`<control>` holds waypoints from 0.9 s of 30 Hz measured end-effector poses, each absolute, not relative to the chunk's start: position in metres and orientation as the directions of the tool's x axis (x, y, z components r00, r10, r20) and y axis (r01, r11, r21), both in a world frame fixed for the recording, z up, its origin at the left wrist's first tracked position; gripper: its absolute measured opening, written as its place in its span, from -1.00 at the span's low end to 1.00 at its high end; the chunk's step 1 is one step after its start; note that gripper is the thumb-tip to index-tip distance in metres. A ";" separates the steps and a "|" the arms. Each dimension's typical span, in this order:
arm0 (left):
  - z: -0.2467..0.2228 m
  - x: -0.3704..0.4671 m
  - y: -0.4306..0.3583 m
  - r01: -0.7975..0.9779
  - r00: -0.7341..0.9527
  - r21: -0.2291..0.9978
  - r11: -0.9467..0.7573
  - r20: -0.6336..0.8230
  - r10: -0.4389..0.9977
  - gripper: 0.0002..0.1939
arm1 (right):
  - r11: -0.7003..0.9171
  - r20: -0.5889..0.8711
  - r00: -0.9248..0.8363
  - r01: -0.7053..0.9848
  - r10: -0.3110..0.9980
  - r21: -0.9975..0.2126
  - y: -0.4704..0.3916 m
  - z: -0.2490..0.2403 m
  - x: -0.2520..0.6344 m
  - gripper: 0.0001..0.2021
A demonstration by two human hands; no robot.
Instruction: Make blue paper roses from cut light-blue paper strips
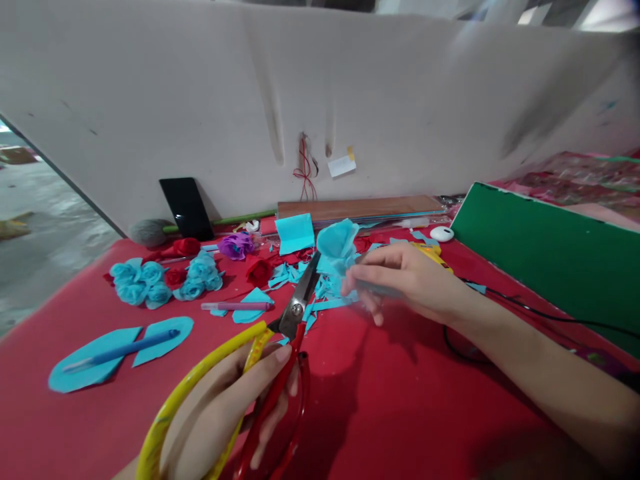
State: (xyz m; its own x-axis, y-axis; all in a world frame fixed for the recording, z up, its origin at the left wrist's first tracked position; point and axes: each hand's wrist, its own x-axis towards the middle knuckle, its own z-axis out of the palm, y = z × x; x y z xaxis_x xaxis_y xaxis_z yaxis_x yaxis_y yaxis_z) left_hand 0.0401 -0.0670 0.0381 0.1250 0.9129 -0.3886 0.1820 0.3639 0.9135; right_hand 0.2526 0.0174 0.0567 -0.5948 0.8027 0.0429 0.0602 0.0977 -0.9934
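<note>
My left hand (225, 413) is closed around the handles of a pair of scissors (296, 310), one loop yellow and the other red. The blades point away from me, their tips beside a curled light-blue paper petal (337, 241). My right hand (403, 277) is closed on a slim grey stick-like thing (379, 288), blurred by motion. Its fingertips are just below and to the right of the petal; whether petal and stick are joined, I cannot tell. Light-blue paper scraps (327, 303) lie behind and beneath, with a folded blue paper square (295, 233) farther back.
At left lie blue paper roses (150, 283), a purple paper flower (236, 246), a pink pen (237, 307) and a blue pen (125, 350) on cut paper. A black phone (187, 207) leans against the white wall. A green board (545, 253) and a black cable (540, 310) are at right.
</note>
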 end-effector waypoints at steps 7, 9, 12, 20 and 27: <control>0.036 0.045 -0.069 0.180 0.012 0.909 0.376 -0.384 0.923 -0.61 | 0.081 0.033 -0.592 0.055 0.805 -0.995 0.018 0.058 0.253 -0.78; 0.035 0.043 -0.068 0.186 0.024 0.908 0.375 -0.386 0.922 -0.60 | 0.090 0.036 -0.591 0.062 0.806 -0.994 0.018 0.059 0.255 -0.78; 0.030 0.038 -0.063 0.190 0.149 0.897 0.398 -0.427 0.892 -0.60 | 0.099 0.058 -0.571 0.041 0.819 -0.994 0.019 0.061 0.257 -0.79; -0.002 0.040 -0.051 0.404 0.208 0.862 0.307 -0.414 0.886 -0.65 | 0.060 0.101 -0.500 -0.098 0.860 -0.993 0.032 0.055 0.262 -0.80; -0.007 0.016 -0.027 0.831 0.060 0.556 0.032 -0.146 0.988 -0.75 | 0.066 0.106 -0.467 -0.100 0.878 -0.993 0.041 0.051 0.265 -0.80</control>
State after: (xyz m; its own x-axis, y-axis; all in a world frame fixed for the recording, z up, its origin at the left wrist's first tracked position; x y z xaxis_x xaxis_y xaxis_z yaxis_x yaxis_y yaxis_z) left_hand 0.0157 -0.0268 -0.0067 0.0597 0.9875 -0.1458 0.8308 0.0318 0.5557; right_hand 0.2650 0.0411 0.0514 -0.4667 0.8781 0.1056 -0.1003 0.0661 -0.9928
